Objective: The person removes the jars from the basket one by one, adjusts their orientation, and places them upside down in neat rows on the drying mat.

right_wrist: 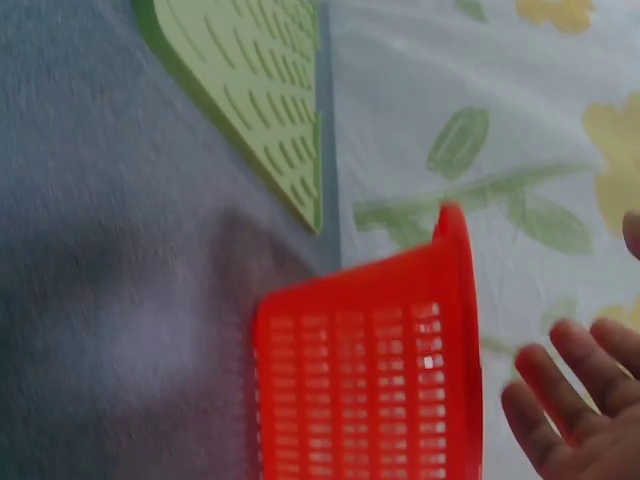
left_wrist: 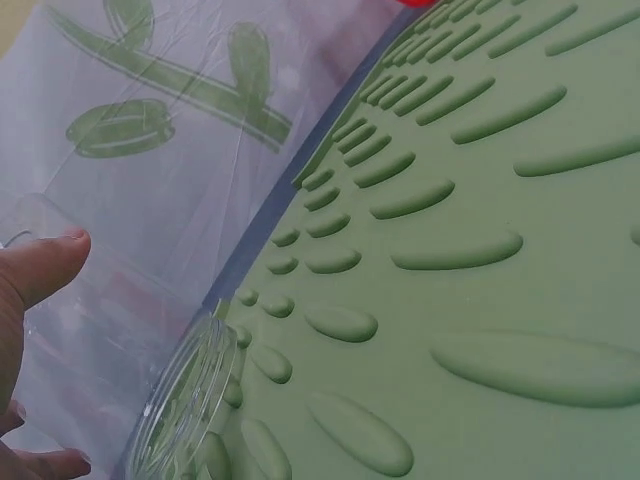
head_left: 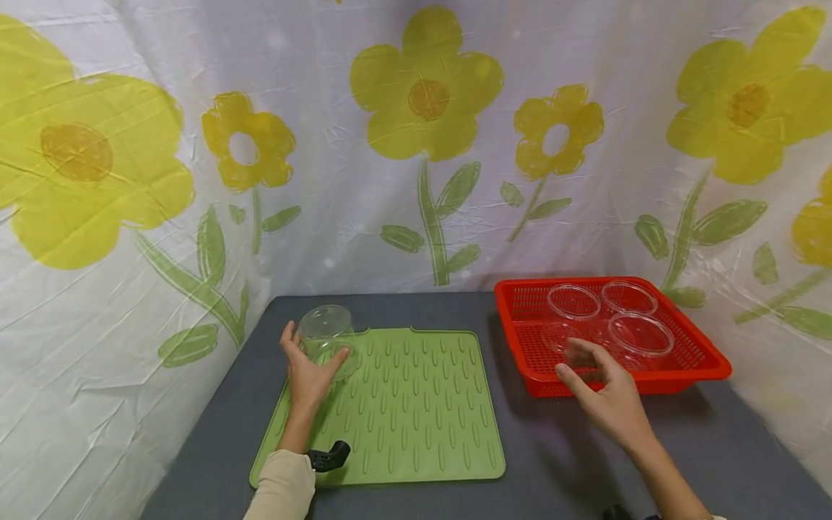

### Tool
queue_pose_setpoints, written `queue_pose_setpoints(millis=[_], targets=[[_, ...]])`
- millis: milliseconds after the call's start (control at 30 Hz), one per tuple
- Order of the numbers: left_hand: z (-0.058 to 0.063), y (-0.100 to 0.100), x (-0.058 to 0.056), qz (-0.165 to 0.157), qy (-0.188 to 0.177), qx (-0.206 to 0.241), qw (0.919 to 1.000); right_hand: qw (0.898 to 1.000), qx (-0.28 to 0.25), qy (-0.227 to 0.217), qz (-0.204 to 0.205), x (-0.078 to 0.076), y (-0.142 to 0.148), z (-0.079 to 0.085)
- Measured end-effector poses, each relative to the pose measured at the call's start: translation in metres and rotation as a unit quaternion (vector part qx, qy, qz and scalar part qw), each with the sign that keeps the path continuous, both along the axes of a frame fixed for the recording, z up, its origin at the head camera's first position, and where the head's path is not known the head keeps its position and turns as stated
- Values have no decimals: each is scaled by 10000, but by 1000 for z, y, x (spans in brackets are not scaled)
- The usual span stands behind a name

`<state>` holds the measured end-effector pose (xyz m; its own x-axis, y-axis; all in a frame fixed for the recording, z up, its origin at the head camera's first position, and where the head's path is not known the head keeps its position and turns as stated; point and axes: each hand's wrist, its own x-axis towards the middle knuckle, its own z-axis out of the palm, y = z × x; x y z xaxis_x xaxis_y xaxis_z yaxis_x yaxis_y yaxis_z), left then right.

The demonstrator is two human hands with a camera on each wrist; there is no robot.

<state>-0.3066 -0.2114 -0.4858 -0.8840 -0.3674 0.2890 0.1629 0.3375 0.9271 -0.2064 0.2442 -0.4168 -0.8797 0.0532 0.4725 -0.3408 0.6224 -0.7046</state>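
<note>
A beige sleeve (head_left: 282,485) is nearest, crossing the green mat (head_left: 416,426) on the grey table (head_left: 533,469). The right hand (head_left: 607,401) hovers at the basket's near side, fingers loosely bent, thumb apart. The left hand (head_left: 310,377) grips a clear jar (head_left: 327,332) — thumb and fingers on opposite sides — at the mat's far left corner. The red basket (head_left: 552,388) holds more jars (head_left: 641,336); behind hangs a flowered sheet (head_left: 331,238).

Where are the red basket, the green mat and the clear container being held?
Red basket (right_wrist: 350,370), right wrist view: its side wall.
Green mat (head_left: 399,410), head view: its ridged middle.
Clear container (head_left: 328,336), head view: middle of its body.
</note>
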Motion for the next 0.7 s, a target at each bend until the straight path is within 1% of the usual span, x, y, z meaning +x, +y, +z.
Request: queue_pose_setpoints(millis=[100,200,233,267,300,333,367,400,467,500,533,567,667,700], targets=[[1,0,1,-79,-2,40,10000,9981,-194,143,-573,-2,9,3],[3,2,3,-50,54,-57,10000,9903,-342,275,-1315,-6,21,4],[5,3,5,-18,136,-131,9998,9872,-381,314,-1514,-8,26,4],[7,5,7,30,251,-287,9993,9841,-408,378,-1689,-10,31,5],[9,8,10,92,417,-538,9976,9812,-395,438,-1839,-13,36,5],[12,11,13,169,620,-852,9943,9790,-349,512,-1943,-15,42,4],[15,16,16,236,866,-1188,9889,9776,-276,560,-2008,-17,48,3],[18,21,18,309,1119,-1526,9814,9767,-215,561,-2062,-19,53,3],[24,33,23,429,1697,-2129,9613,9744,-70,472,-2199,-23,64,2],[27,40,25,436,1951,-2334,9516,9736,18,400,-2246,-25,69,0],[30,46,27,398,2148,-2463,9442,9729,106,329,-2286,-27,74,-1],[33,52,29,332,2326,-2510,9391,9723,185,234,-2318,-29,78,-2],[39,67,35,106,2767,-2568,9259,9709,410,-38,-2360,-34,88,-4],[40,72,37,19,2860,-2585,9227,9701,498,-100,-2374,-36,91,-5]])
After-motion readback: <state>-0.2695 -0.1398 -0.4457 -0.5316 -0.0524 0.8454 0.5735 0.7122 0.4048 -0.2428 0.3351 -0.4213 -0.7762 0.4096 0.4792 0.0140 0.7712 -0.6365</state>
